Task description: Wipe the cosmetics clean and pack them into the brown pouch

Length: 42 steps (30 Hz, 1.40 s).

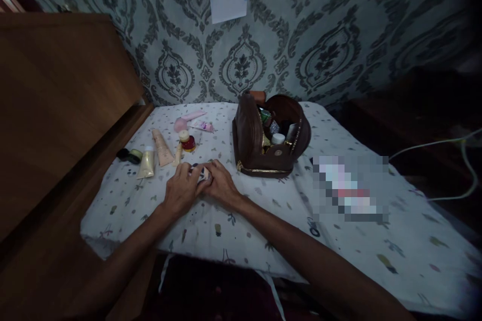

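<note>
Both hands meet at the middle of the table around a small white item with dark markings (204, 174); fingers cover much of it, so its kind is unclear. My left hand (181, 191) grips it from the left with bent fingers. My right hand (222, 185) closes on its right side. Just beyond the left hand lie a small beige tube (177, 154) and a red jar with a cream lid (188, 142). Farther left are a larger beige tube (161, 147) and a pale yellow tube (146, 163). An open brown cosmetic bag (248, 143) stands beyond the right hand.
In the bag, a white-lidded jar (277, 139) sits among other items. Pink tubes (195, 115) and a round pink item (180, 125) lie at the back left. A patterned cloth (271, 200) covers the table. A wooden panel (68, 85) borders the left; a blurred-out object (346, 188) lies right.
</note>
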### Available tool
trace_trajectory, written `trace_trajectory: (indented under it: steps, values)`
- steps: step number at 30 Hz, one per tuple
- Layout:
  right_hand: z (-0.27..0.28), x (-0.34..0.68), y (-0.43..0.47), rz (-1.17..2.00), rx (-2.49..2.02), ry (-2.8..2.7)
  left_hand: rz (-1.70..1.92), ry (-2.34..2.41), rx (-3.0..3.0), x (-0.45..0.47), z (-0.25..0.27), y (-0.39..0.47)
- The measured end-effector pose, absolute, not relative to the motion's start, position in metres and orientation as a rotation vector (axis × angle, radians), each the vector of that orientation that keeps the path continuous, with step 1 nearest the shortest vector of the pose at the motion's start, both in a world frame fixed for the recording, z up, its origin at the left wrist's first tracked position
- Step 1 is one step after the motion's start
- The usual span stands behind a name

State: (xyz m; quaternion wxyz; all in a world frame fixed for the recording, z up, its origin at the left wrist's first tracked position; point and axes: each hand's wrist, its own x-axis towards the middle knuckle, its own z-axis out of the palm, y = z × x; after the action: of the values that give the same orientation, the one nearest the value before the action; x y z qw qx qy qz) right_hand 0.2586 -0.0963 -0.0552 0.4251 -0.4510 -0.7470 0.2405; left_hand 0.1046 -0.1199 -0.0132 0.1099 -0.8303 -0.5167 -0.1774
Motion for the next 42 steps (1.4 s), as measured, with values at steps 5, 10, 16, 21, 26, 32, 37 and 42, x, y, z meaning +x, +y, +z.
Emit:
trace_trajectory:
  steps: [5, 10, 16, 21, 26, 32, 37, 42]
  values:
    - [-0.060, 0.255, -0.097, 0.491, -1.022, -1.972, -0.605, -1.547, -2.558, 0.114, 0.007, -0.107]
    - [-0.058, 0.257, -0.100, 0.544, -0.882, -2.059, -1.226, -2.021, -2.986, 0.102, 0.007, -0.066]
    - [-0.054, 0.260, -0.097, 0.758, -0.827, -1.907, -1.634, -2.314, -2.877, 0.088, -0.018, -0.052]
    - [-0.051, 0.260, -0.095, 0.851, -0.973, -1.758, -1.866, -2.413, -2.660, 0.092, -0.025, -0.061]
    - [-0.050, 0.258, -0.098, 0.803, -1.012, -1.820, -1.855, -2.320, -2.713, 0.094, -0.018, -0.063]
    - [-0.051, 0.261, -0.095, 0.632, -1.063, -1.871, -1.784, -2.263, -2.807, 0.093, -0.019, -0.069]
    - [-0.054, 0.265, -0.092, 0.987, -0.996, -1.580, -1.850, -2.206, -2.776, 0.083, -0.011, -0.076]
    - [-0.055, 0.266, -0.094, 1.129, -1.005, -1.552, -1.536, -1.782, -2.633, 0.085, 0.005, -0.088]
